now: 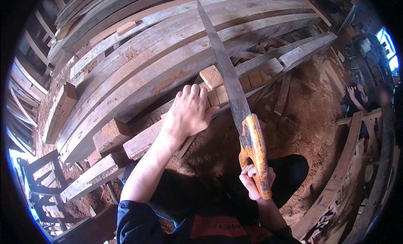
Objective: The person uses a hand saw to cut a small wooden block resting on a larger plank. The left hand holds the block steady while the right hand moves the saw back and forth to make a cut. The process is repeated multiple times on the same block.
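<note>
My right hand (251,186) is closed around the worn orange-yellow handle of a handsaw (227,72). The saw's long grey blade slants up and away, crossing over a wooden beam (145,140) with a row of notches or cuts along it. On that beam rests my left hand (187,111), its fingers curled over the far side and the thumb pointing right toward the blade. Just beyond my left fingertips sits a small light wood block (211,76). Whether the saw's teeth touch the beam, I cannot tell.
Long thick timbers (176,55) lie side by side beyond the beam. Shorter wood blocks (111,135) stand at the left, near a wooden frame (46,181). Reddish sawdust and earth (310,118) cover the floor. Another person (365,99) is at the far right, behind stacked planks (342,177).
</note>
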Action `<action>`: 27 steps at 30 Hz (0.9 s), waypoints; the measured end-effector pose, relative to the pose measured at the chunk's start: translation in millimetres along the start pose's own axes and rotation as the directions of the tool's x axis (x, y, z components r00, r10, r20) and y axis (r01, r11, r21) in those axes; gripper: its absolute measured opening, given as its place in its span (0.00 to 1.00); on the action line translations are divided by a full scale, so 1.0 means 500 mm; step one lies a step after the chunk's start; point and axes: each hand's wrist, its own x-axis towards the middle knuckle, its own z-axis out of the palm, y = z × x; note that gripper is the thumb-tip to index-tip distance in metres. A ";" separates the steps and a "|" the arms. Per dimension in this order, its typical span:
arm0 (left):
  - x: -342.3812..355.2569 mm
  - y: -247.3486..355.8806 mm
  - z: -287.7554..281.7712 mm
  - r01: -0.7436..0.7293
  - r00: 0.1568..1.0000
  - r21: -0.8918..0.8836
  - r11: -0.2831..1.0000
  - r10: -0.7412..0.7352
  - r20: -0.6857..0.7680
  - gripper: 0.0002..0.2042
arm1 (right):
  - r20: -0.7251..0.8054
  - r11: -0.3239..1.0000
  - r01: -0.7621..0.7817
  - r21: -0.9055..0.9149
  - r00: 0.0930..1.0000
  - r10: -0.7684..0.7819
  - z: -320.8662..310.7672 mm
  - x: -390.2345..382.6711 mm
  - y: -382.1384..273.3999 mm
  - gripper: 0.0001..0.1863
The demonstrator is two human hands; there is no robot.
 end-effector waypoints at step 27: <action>0.000 -0.005 -0.002 -0.004 1.000 0.021 1.000 0.003 0.017 0.23 | 0.000 1.000 -0.006 0.024 1.000 0.006 0.000 -0.002 0.010 0.10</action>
